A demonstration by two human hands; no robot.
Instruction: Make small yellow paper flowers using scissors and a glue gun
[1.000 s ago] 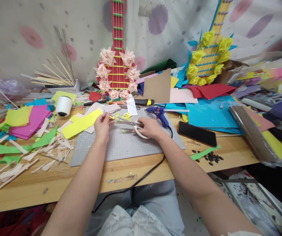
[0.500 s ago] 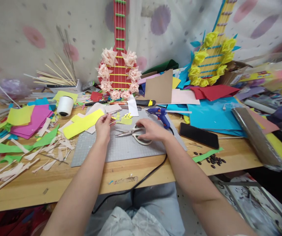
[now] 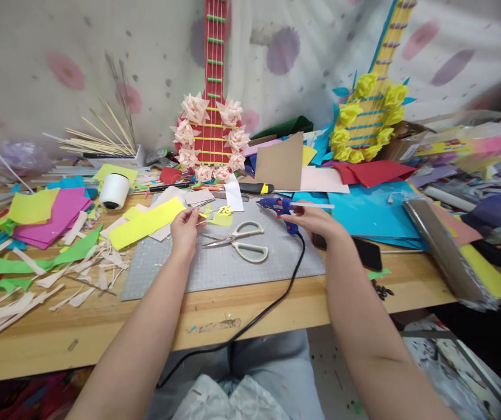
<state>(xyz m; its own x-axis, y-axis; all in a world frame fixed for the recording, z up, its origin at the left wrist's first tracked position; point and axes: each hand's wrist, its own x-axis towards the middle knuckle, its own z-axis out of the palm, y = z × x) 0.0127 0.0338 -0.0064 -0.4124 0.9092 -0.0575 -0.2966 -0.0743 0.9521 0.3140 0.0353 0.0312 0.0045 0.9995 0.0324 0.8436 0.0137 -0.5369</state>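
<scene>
My left hand (image 3: 184, 230) pinches a small yellow paper piece (image 3: 202, 215) between thumb and fingertips, above the grey cutting mat (image 3: 215, 274). Around the blue hot glue gun (image 3: 280, 205) closes my right hand (image 3: 315, 221), its thumb across the handle, while the gun still rests on the mat. A clear glue stick (image 3: 314, 205) juts from the gun's back. Between my hands lie scissors (image 3: 233, 237) with blades parted and pale green handles. Small yellow curled bits (image 3: 224, 210) sit on a yellow scrap just behind them.
A black cord (image 3: 272, 304) runs from the gun over the table's front edge. Behind stand a red paper guitar (image 3: 215, 131) with pink flowers and a yellow one (image 3: 375, 111). A phone (image 3: 368, 254) is partly behind my right arm. Paper scraps (image 3: 88, 262) cover the left.
My right hand has let go of the scissors, leaving them on the mat, and moved right to the glue gun. My left hand keeps its pinch in nearly the same place.
</scene>
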